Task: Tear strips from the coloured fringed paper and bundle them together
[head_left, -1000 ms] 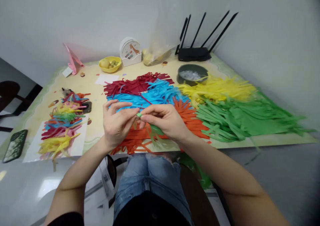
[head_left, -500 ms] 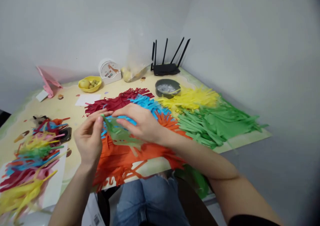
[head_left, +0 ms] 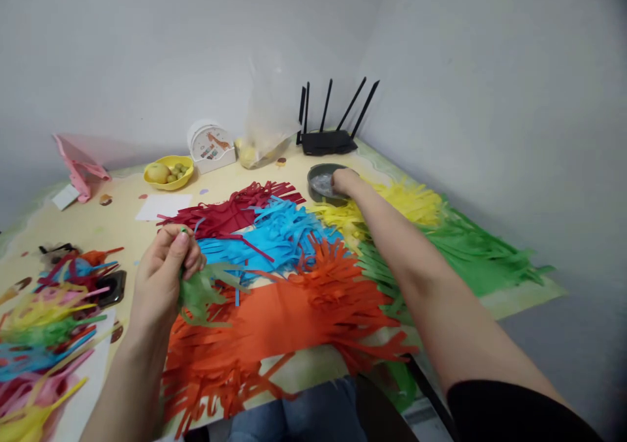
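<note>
Fingers of the left hand (head_left: 166,259) are closed tight on a green paper tassel (head_left: 203,292), its tip poking out above the thumb and its strips hanging in front of the orange fringed paper (head_left: 274,311). The right hand (head_left: 344,182) dips into a dark round bowl (head_left: 321,198) of clear bits (head_left: 322,184); its fingertips are hidden, so I cannot tell how far they are open or what they hold. Also on the desk (head_left: 122,233) lie 4 fringed paper piles: blue (head_left: 274,241), dark red (head_left: 230,211), yellow (head_left: 406,202) and green (head_left: 475,256). Behind the bowl stands a black router (head_left: 329,143). At the left, a multicoloured garland (head_left: 49,331) lies partly on white paper (head_left: 95,367).
</note>
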`<action>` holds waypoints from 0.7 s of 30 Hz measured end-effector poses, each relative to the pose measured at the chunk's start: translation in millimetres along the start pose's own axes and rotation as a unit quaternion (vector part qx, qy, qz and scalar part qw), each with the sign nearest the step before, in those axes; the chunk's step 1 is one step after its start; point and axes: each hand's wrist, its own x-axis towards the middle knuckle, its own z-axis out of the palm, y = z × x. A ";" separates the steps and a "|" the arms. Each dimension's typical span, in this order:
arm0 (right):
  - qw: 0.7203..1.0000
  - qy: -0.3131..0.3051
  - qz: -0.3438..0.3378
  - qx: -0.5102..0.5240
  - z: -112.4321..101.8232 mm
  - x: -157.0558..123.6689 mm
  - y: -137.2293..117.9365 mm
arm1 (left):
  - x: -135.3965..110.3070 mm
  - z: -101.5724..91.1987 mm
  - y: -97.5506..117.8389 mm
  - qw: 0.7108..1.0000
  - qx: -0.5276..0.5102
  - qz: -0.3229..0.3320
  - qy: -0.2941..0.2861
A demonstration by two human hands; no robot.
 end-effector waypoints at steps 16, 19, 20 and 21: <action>0.988 0.049 0.053 0.133 -4.7 -10.7 10.0 | 2.6 0.3 -5.4 0.997 0.068 -0.021 -0.029; 0.967 0.091 0.031 0.237 -16.0 -25.3 9.4 | 3.5 1.7 -6.0 0.993 0.113 0.006 -0.044; 0.956 0.101 0.017 0.275 -19.5 -31.7 6.2 | 3.7 2.5 -6.2 0.991 0.122 0.014 -0.050; 0.943 0.109 -0.001 0.313 -22.4 -39.1 0.7 | 3.8 3.6 -6.5 0.990 0.127 0.017 -0.055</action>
